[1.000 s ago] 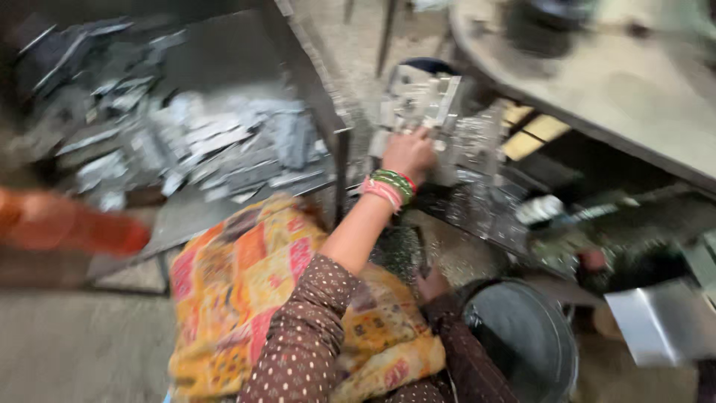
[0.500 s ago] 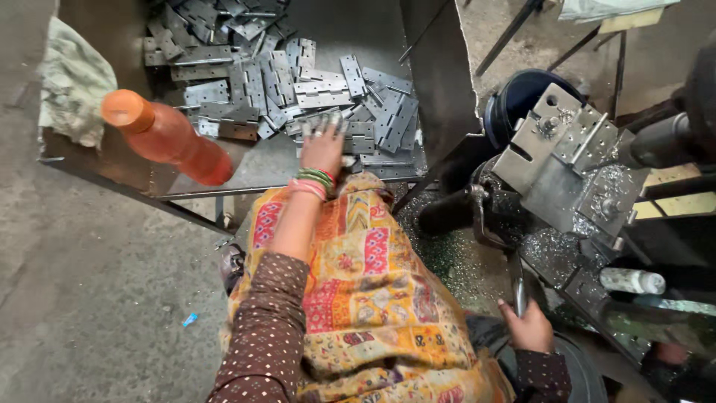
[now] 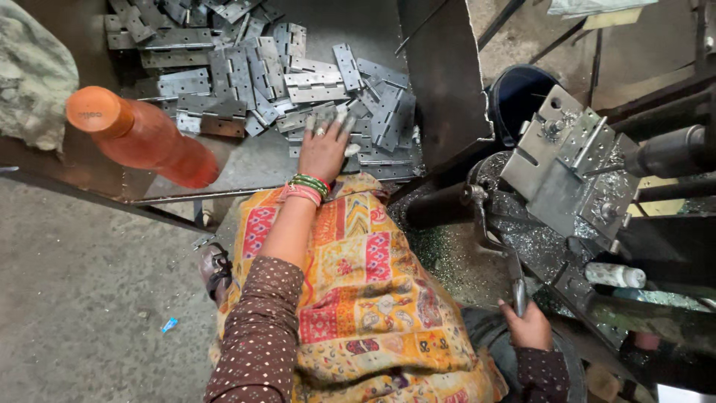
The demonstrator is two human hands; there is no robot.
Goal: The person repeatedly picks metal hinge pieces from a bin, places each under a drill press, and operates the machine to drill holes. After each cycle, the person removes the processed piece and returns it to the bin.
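Note:
My left hand (image 3: 326, 145) lies flat, fingers spread, on a heap of grey metal hinge plates (image 3: 313, 82) in a steel tray (image 3: 246, 168). Bangles ring that wrist. My right hand (image 3: 526, 325) is closed around the lower end of a metal lever handle (image 3: 507, 257) on a small press machine (image 3: 567, 172). A patterned orange and yellow cloth (image 3: 365, 291) covers my lap between the two arms.
An orange plastic bottle (image 3: 142, 138) stands at the tray's left edge, beside a crumpled grey rag (image 3: 33, 75). A dark blue bucket (image 3: 522, 93) sits behind the machine. Metal shavings (image 3: 447, 254) litter the machine's base. Bare concrete floor (image 3: 82, 298) lies to the left.
The view swung left from the machine to the tray. My left hand left the machine and came down onto the hinge plates. My right hand stays low on the lever.

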